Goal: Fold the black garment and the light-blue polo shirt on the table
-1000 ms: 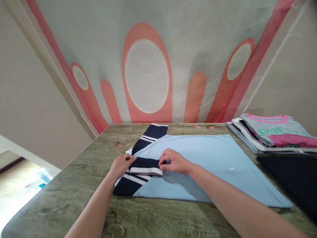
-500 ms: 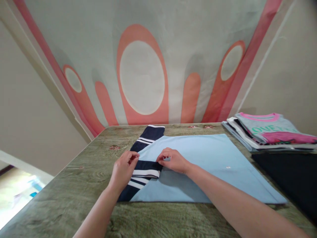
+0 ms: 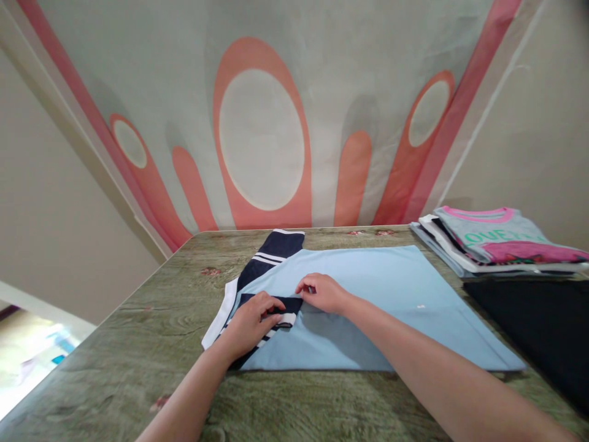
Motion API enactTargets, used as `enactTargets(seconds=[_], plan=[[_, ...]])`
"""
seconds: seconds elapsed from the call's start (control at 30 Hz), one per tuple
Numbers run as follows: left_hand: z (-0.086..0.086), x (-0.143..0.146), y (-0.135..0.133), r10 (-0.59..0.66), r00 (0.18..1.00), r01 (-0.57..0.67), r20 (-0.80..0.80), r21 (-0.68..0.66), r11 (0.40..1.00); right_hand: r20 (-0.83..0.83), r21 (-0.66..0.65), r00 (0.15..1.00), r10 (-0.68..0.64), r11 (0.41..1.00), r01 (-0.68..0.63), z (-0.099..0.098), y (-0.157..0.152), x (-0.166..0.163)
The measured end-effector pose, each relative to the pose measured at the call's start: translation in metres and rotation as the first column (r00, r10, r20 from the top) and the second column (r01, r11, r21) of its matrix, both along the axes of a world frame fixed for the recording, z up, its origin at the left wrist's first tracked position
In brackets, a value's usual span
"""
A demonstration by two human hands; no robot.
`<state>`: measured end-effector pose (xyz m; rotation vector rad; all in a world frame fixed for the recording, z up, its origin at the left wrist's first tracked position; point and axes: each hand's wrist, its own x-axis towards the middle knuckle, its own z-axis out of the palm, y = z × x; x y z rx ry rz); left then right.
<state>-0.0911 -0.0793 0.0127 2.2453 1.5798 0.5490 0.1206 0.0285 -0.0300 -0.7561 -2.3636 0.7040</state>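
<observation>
A light blue shirt (image 3: 363,276) lies flat with its hem end to the right and its white collar (image 3: 221,319) to the left. One navy sleeve (image 3: 277,245) with white stripes points toward the table's far edge. The near sleeve (image 3: 294,304) is folded over the body, its white-striped end lying on the blue cloth. My left hand (image 3: 255,322) is on this folded sleeve, fingers bent and closed on the cloth near the stripe. At the sleeve's far end corner, my right hand (image 3: 324,293) pinches the fabric between thumb and fingers.
At the back right is a stack of folded clothes (image 3: 506,242), topped by a grey and pink garment. In front of it a black cloth (image 3: 534,319) lies beside the shirt's hem. The wood-patterned table (image 3: 161,331) meets a patterned wall at the back.
My left hand has moved right and down, onto the folded sleeve. The white collar now shows at the left. My right hand stays almost in place at the sleeve's end.
</observation>
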Motion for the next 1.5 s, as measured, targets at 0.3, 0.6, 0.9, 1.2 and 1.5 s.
enactTargets(seconds=[0.3,0.6,0.9,1.2,1.5], plan=[[-0.006,0.006,-0.001,0.023,0.998,-0.028,0.054,0.085,0.996,0.08,0.066,0.997,0.013,0.998,-0.018,-0.006,0.002,0.002],[-0.004,0.012,-0.003,-0.026,1.0,0.027,-0.011,0.049,0.998,0.04,0.063,0.999,-0.037,0.997,0.034,-0.008,0.001,0.0],[-0.011,0.016,-0.002,-0.049,0.997,0.053,-0.054,0.076,0.996,0.043,0.087,0.998,-0.036,0.996,0.032,0.001,-0.007,-0.001],[-0.009,0.018,-0.003,-0.045,0.994,0.052,-0.095,0.072,0.996,0.055,0.102,0.997,-0.057,0.993,0.052,-0.004,-0.005,-0.002],[-0.01,0.016,-0.005,-0.035,0.997,0.041,-0.07,0.089,0.995,0.036,0.112,0.999,-0.038,0.993,0.034,-0.002,-0.009,-0.003]])
